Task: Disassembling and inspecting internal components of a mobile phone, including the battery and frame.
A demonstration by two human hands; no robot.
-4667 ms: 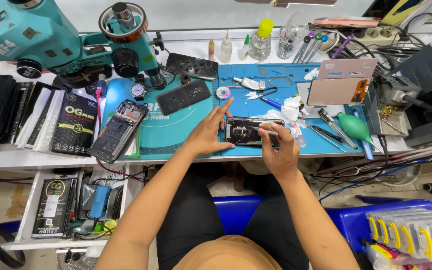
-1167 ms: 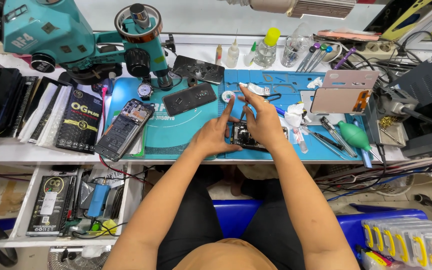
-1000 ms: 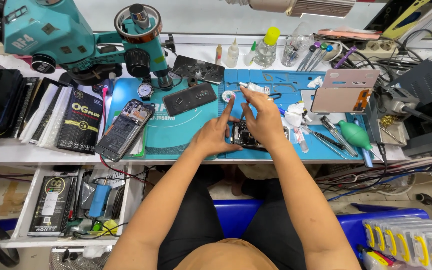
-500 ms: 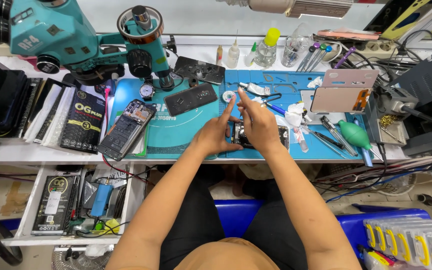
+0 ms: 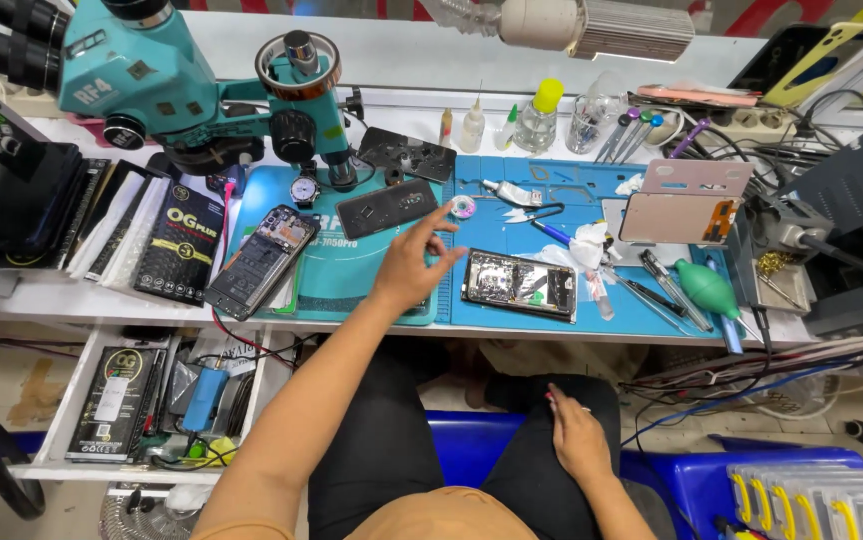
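Observation:
An opened phone [image 5: 519, 285] with its insides exposed lies flat on the blue work mat [image 5: 551, 190], and neither hand touches it. My left hand [image 5: 411, 265] hovers just left of it with fingers apart and holds nothing. Its index finger points toward a small round tape roll [image 5: 463, 207]. My right hand [image 5: 576, 440] is down off the bench, resting on my thigh. A small reddish tip shows at its fingers, and I cannot tell whether the hand grips anything.
A teal microscope [image 5: 181, 80] stands at the back left. Another open phone [image 5: 256, 260] and a dark back cover [image 5: 387, 208] lie left of my hand. Bottles [image 5: 536, 115], a screen panel [image 5: 686, 205], a green blower [image 5: 708, 288] and tweezers sit to the right. An open drawer [image 5: 131, 400] is below left.
Both hands have left the opened phone. My right hand dropped from the bench to my lap. My left hand lifted and shifted left, toward the tape roll.

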